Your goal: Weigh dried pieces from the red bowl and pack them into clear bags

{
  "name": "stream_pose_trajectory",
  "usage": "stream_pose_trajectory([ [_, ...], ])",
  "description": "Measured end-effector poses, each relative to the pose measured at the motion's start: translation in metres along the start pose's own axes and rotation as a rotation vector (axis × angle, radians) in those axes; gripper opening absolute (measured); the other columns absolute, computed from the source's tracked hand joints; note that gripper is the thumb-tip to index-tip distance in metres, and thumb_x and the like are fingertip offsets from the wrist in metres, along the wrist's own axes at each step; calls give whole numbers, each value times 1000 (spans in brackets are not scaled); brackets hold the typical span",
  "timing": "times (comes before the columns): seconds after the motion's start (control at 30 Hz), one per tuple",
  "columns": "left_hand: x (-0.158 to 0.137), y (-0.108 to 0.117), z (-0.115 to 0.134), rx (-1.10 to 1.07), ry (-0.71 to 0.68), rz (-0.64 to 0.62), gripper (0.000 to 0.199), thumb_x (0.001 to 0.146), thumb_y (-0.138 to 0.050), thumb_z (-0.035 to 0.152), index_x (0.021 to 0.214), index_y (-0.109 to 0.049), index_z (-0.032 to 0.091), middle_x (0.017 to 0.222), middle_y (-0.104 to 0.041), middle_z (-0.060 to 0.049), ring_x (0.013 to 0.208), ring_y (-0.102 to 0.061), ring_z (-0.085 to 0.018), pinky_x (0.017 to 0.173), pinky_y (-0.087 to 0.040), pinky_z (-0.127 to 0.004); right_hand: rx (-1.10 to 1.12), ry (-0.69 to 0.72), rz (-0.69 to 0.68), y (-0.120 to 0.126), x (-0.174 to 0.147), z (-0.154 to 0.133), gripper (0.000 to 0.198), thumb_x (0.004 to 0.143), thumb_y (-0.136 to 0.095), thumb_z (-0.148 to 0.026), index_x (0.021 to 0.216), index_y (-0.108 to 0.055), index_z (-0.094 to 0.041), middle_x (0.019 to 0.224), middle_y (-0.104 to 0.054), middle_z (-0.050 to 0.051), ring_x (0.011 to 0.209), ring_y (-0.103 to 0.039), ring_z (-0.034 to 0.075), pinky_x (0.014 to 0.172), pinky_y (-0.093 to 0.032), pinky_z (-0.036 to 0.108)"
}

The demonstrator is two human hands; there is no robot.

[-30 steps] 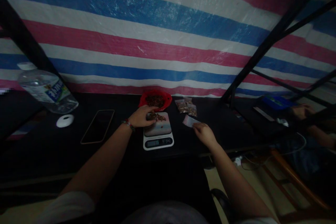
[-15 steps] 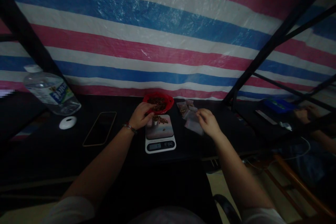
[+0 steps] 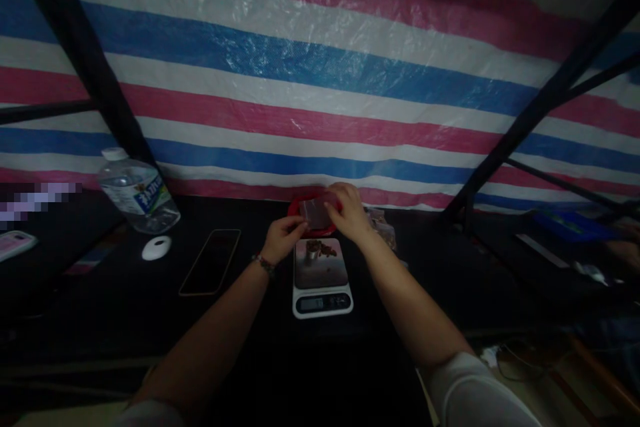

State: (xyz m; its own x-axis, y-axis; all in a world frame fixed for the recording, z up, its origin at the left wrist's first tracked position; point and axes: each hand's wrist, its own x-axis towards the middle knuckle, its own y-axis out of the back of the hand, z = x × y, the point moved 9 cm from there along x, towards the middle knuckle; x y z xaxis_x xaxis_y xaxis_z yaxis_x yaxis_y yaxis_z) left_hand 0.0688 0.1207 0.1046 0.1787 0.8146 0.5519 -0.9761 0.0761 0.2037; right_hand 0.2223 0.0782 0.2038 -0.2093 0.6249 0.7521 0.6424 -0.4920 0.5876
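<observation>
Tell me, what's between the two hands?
In the head view, a small plastic bag is between the left hand and the right hand, with part of the red bowl showing behind it.

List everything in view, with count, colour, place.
Scale: one, white, centre
Small cup: one, silvery, on scale
Loose pieces: several, brown, beside cup
Container: one, red, behind scale
Bag: one, clear, before container
Filled bags: count unclear, brownish, right of container
Phone: one, black, left of scale
Rounded object: one, white, beside phone
Bottle: one, clear, left
Flat object: one, pinkish, left edge
Tray: one, blue, right
Table: one, black, beneath
Striped sheet: one, red-white-blue, background
Frame bars: several, black, both sides
Other person's hand: one, right edge
Left hand: one, bare, bag's left
Right hand: one, bare, bag's right
</observation>
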Motion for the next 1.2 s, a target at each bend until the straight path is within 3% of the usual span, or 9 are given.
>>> stream_pose_trajectory([
  [0.1,1,10,-18,-38,97,148,25,77,-61,34,91,-66,14,82,-71,-6,73,-67,-18,67,-54,-27,2,-102,184,-7,-12,9,18,84,-51,-20,97,-63,-19,97,-62,9,97,-53,22,90,-41,40],
  [0.2,1,7,-24,39,101,131,23,80,-57,33,91,-66,15,85,-72,-6,77,-68,-18,70,-54,-28,80,-27,57,-39,-25,-1,19,85,-51,-19,97,-66,-20,94,-65,7,94,-57,20,88,-45,37],
  [0.33,-3,-7,-17,100,42,-32,24,85,-50,33,91,-66,16,82,-71,-5,73,-67,-16,67,-53,-26,167,3,-67,-62,-39,-7,27,86,-51,-18,109,-64,-23,105,-65,8,101,-58,19,91,-46,37],
  [0.43,-6,-16,-7,99,-28,-132,24,86,-49,32,89,-66,15,80,-71,-4,72,-66,-16,66,-51,-25,219,-13,-98,-63,-47,-6,30,86,-50,-16,111,-64,-25,106,-66,6,101,-60,17,91,-48,36],
  [0.63,-7,-14,-1,47,-55,-109,22,87,-51,31,82,-65,15,72,-68,-3,64,-64,-14,61,-50,-24,238,-79,-34,-57,-57,-2,29,87,-50,-17,109,-66,-26,105,-68,5,101,-61,17,91,-50,35],
  [0.8,-7,-9,11,173,-176,-50,20,84,-56,31,76,-66,16,72,-67,-4,68,-61,-14,65,-48,-26,260,-84,-28,-59,-57,-1,27,81,-59,-19,106,-67,-25,102,-68,6,97,-63,18,88,-52,34],
  [1.2,-10,-17,21,251,-274,-144,19,86,-53,30,79,-66,18,77,-67,-5,71,-61,-14,67,-49,-26,418,-229,-75,-59,-56,14,20,80,-57,-16,89,-72,-24,91,-72,3,86,-67,17,79,-54,31],
])
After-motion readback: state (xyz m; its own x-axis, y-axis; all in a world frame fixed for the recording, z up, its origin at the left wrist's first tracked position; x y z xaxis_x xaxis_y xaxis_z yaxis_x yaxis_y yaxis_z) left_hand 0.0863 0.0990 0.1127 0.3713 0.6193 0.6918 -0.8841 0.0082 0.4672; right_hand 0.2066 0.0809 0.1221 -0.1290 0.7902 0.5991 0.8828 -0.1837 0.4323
